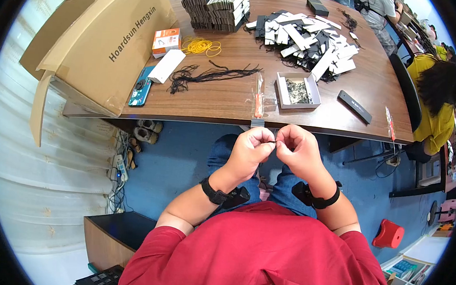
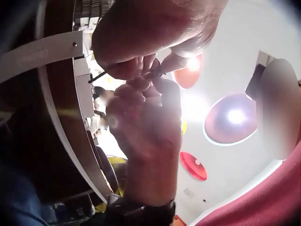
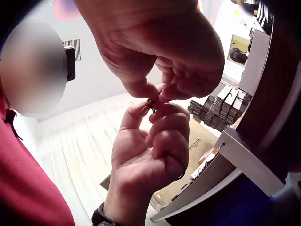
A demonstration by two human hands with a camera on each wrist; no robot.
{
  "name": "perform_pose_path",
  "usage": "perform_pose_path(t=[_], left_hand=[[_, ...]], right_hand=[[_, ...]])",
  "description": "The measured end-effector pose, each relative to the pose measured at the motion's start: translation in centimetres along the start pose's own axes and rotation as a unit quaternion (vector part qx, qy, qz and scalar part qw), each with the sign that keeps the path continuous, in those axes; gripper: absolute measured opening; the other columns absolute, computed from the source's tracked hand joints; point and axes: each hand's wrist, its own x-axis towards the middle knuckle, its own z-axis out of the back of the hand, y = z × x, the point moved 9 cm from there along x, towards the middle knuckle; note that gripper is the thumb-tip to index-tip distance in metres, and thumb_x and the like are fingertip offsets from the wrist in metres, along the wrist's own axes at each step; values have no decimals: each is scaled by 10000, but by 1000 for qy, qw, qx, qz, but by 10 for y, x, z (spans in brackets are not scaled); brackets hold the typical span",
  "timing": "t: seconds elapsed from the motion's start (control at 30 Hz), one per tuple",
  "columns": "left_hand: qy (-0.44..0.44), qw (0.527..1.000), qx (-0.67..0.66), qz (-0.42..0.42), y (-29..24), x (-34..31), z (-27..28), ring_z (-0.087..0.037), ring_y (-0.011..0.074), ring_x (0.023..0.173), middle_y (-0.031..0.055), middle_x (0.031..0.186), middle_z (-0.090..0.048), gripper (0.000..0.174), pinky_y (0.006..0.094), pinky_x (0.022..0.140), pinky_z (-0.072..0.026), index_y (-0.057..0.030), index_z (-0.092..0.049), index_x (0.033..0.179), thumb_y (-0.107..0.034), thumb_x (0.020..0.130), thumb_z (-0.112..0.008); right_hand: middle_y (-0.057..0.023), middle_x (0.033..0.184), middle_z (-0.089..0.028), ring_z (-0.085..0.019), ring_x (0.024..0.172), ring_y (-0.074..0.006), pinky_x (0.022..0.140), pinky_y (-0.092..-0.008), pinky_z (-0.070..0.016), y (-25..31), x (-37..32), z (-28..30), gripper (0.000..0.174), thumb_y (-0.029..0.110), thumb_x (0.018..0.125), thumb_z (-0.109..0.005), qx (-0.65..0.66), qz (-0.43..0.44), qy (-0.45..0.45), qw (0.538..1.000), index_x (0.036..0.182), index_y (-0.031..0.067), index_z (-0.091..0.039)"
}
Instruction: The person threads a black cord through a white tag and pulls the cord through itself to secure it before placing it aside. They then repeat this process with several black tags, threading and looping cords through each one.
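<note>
Just off the near edge of the table (image 1: 204, 106), the left hand (image 1: 250, 153) and right hand (image 1: 300, 154) meet, fingers curled, both pinching a thin dark cord (image 2: 99, 75) that the fingertips mostly hide. Close ahead, a strip (image 1: 258, 123) juts past the edge. Beyond lie an open white box (image 1: 302, 106) of small bits, loose black cords (image 1: 180, 80) and heaped strips (image 1: 298, 39); a big carton (image 1: 101, 58) stands at left.

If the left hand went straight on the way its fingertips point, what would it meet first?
Most likely the right hand, whose fingertips face the left hand with a thin dark cord between them; whether the two hands touch is hard to tell.
</note>
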Motion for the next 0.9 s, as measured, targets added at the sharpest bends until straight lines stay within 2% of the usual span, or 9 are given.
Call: perform_pose_path(t=[0.03, 0.13, 0.2, 0.3, 0.5, 0.7, 0.73, 0.83, 0.9], left_hand=[[11, 997, -63, 36, 4, 0, -1, -440, 40, 599, -15, 752, -532, 74, 186, 533, -360, -19, -575, 906, -42, 859, -628], [15, 995, -87, 34, -4, -1, -5, -377, 22, 535, -28, 729, -550, 65, 179, 465, -286, -30, -600, 919, -67, 875, -633], [18, 994, -99, 41, -5, -1, -5, -372, 19, 537, -26, 733, -555, 78, 179, 462, -278, -24, -606, 928, -77, 881, -639], [7, 994, -101, 34, -8, -2, -5, -368, 17, 535, -26, 736, -558, 87, 181, 460, -272, -17, -611, 937, -83, 888, -639], [-10, 997, -69, 16, -9, -2, -1, -368, 12, 541, -25, 748, -568, 93, 182, 461, -267, -12, -621, 952, -76, 888, -642], [-30, 999, 28, -12, -21, -5, -6, -420, 18, 590, 5, 798, -580, 111, 168, 485, -308, 7, -645, 974, -29, 870, -639], [-33, 997, 62, -22, -25, -5, -7, -426, 18, 601, 7, 813, -581, 119, 166, 494, -318, 14, -648, 980, -27, 868, -639], [-25, 962, 219, -162, -39, -6, -12, -479, 37, 662, 12, 878, -577, 120, 173, 556, -385, 36, -657, 974, -27, 876, -627], [-18, 948, 290, -127, -36, -8, -11, -503, 51, 705, 16, 914, -571, 120, 184, 607, -420, 42, -661, 968, -28, 879, -623]], right_hand=[[-64, 735, -578, -548, 589, -141, 536, -251, -450, 6, 0, 3, 113, -16, 734, -673, -7, 25, -13, 1000, 803, 34, -597], [-78, 781, -597, -564, 633, -172, 573, -259, -465, 32, -3, 10, 136, -29, 729, -672, -58, 128, -50, 989, 825, 35, -601], [-88, 819, -611, -586, 680, -194, 606, -266, -479, 54, -9, 12, 158, -34, 723, -677, -133, 230, -70, 962, 848, 33, -607], [-99, 868, -630, -614, 746, -225, 640, -288, -497, 69, -17, 9, 178, -52, 714, -679, -164, 311, -83, 933, 860, 29, -617], [-106, 887, -645, -632, 773, -241, 651, -307, -500, 66, -17, 11, 185, -51, 703, -690, -128, 248, -62, 958, 855, 31, -623], [-81, 787, -615, -594, 699, -202, 622, -301, -471, 74, -20, 13, 152, -29, 704, -690, -213, 325, -96, 916, 806, 34, -596], [-78, 776, -605, -585, 689, -195, 618, -297, -468, 69, -18, 17, 148, -28, 706, -685, -189, 293, -97, 932, 799, 32, -587], [-70, 748, -580, -564, 668, -175, 611, -285, -460, 55, -15, 22, 134, -24, 715, -671, -134, 207, -88, 965, 782, 26, -567], [-65, 742, -572, -557, 667, -162, 610, -279, -457, 46, -13, 21, 120, -19, 726, -661, -122, 167, -70, 976, 776, 22, -560]])
